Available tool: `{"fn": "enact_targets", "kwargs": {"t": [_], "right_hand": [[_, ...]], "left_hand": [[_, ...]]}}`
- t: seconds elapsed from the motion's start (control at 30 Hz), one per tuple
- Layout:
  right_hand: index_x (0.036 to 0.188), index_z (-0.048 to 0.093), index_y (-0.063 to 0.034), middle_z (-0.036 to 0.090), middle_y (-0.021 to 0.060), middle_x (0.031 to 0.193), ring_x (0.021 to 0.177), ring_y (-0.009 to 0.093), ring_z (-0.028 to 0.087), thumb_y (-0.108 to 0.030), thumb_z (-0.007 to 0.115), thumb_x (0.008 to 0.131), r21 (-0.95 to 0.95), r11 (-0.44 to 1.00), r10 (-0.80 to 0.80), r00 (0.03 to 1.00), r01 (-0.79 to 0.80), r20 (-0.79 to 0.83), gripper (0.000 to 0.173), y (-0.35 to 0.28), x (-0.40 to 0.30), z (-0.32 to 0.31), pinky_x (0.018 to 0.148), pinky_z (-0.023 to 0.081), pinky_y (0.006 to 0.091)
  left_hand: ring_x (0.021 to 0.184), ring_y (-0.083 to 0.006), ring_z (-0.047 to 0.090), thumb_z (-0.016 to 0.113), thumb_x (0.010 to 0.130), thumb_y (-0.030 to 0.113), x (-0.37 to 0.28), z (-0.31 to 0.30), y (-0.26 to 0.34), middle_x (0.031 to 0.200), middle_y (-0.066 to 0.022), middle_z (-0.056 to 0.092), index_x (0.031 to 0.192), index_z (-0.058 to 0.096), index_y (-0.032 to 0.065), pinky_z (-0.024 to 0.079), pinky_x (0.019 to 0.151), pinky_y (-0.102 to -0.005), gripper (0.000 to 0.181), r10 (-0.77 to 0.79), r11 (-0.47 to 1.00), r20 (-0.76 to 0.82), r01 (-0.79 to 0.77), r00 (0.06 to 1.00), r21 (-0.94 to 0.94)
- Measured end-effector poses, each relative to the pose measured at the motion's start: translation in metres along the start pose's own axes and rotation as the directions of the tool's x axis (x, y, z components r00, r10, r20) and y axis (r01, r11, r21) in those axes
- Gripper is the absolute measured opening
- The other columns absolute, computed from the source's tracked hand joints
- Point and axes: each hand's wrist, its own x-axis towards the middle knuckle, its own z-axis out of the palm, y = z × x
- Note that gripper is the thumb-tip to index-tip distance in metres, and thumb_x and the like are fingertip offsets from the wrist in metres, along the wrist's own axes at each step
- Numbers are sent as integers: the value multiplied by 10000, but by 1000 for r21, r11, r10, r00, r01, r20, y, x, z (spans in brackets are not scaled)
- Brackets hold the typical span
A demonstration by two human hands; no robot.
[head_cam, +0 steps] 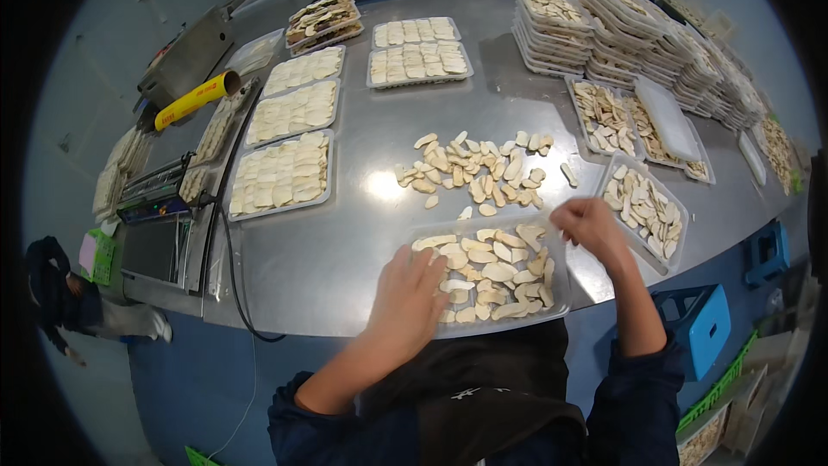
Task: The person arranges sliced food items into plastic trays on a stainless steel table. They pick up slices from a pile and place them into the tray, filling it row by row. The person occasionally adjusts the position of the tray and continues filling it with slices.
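A clear plastic tray [561,298] with pale dried slices, possibly mushroom, lies at the table's front edge before me. My left hand [414,294] rests over its left side, fingers spread on the slices. Just off the tray's upper right corner is my right hand [582,223], its fingers curled together; whether a slice is between them cannot be told. Loose slices [488,168] are scattered on the steel table beyond the tray. Another tray of slices [647,210] sits tilted to the right of my right hand.
Trays of neatly layered slices [281,171] stand at the left, others [419,63] at the back. Tall stacks of filled trays [556,26] line the right. A wrapping machine [158,207] with a black cable is far left. A blue stool [702,330] stands right. Two other people are nearby.
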Motion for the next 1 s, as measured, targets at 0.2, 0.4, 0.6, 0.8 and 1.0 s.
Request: {"fn": "enact_targets", "kwargs": {"t": [0.2, 0.4, 0.6, 0.8, 1.0], "right_hand": [[752, 645, 65, 653, 189, 672, 617, 310, 644, -117, 581, 848, -418, 849, -442, 868, 323, -228, 216, 35, 29, 12, 567, 511, 361], [720, 627, 43, 650, 262, 791, 768, 425, 640, -76, 579, 809, -731, 682, -363, 870, 3, -335, 156, 46, 92, 17, 722, 522, 476], [717, 661, 42, 643, 249, 699, 671, 385, 651, -83, 606, 740, -545, 838, -207, 930, 9, -303, 138, 50, 92, 2, 663, 531, 430], [730, 664, 50, 582, 74, 553, 475, 107, 544, -150, 637, 810, -6, 1000, 2, 996, -1, 84, 217, -3, -2, -4, 450, 431, 263], [932, 689, -38, 656, 171, 813, 762, 366, 631, -66, 572, 820, -494, 830, -357, 927, 259, -114, 164, 19, 53, 3, 703, 515, 404]], "left_hand": [[1352, -480, 216, 548, 923, 263, 17, 35, 19, 1439, -245, 329, 1381, 389, 32, 177, 1108, -547, 537, 135, 990, 125, -139, 983, 24], [1365, -476, 200, 550, 924, 269, 20, 29, 22, 1448, -243, 325, 1366, 410, 20, 163, 1113, -550, 526, 71, 996, 113, -76, 991, 40], [1237, -503, 329, 625, 857, 203, 12, 15, -3, 1315, -243, 428, 1234, 498, -37, 290, 1020, -552, 465, -8, 1000, -139, 5, 990, -23], [1327, -478, 273, 622, 878, 189, 9, 16, -1, 1342, -244, 450, 1276, 499, -19, 271, 1077, -499, 466, -36, 999, -104, 32, 994, -44], [1121, -408, 493, 630, 824, 154, -2, 8, -29, 1192, -225, 529, 1226, 507, -35, 392, 972, -472, 462, -234, 961, -282, 178, 930, -209]]}}
